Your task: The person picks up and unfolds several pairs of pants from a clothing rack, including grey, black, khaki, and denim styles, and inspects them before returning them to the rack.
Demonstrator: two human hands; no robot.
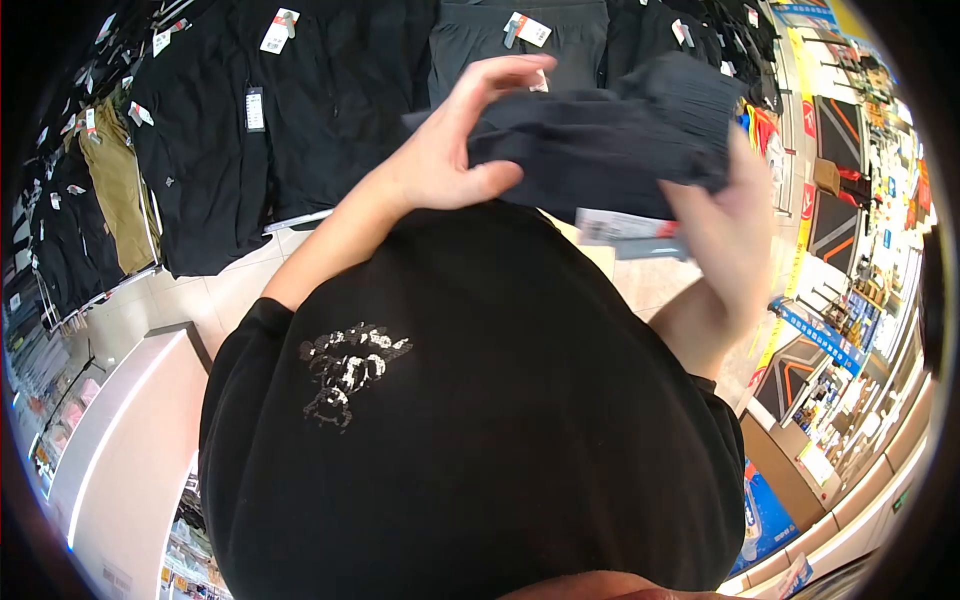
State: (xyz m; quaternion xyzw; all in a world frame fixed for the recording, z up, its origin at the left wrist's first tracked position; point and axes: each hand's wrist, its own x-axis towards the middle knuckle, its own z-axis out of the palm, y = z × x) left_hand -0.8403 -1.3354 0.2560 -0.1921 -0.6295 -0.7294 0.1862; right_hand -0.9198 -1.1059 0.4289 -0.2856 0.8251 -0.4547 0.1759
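In the head view, a rack rail (300, 220) ran beyond my left hand (440, 155), with black garments (340, 110) hanging above it and white tags on several of them. Farther out to the left of that hand hung a tan garment (117, 185), and straight beyond both hands a pair of grey shorts (470, 50). Well off to the right of my right hand (725, 225) stood store shelves (885, 250) filled with goods too small to make out. My left hand was spread wide, thumb well apart from the fingers, against the left end of a dark folded garment (600, 145); I could not tell how firmly it touched. My right hand, blurred, held the garment's gathered end, thumb in front, the fingers mostly hidden behind it. So the garment lay between my hands, in front of my black shirt (480, 400), a red-and-white tag (610, 226) hanging just beside my right thumb.
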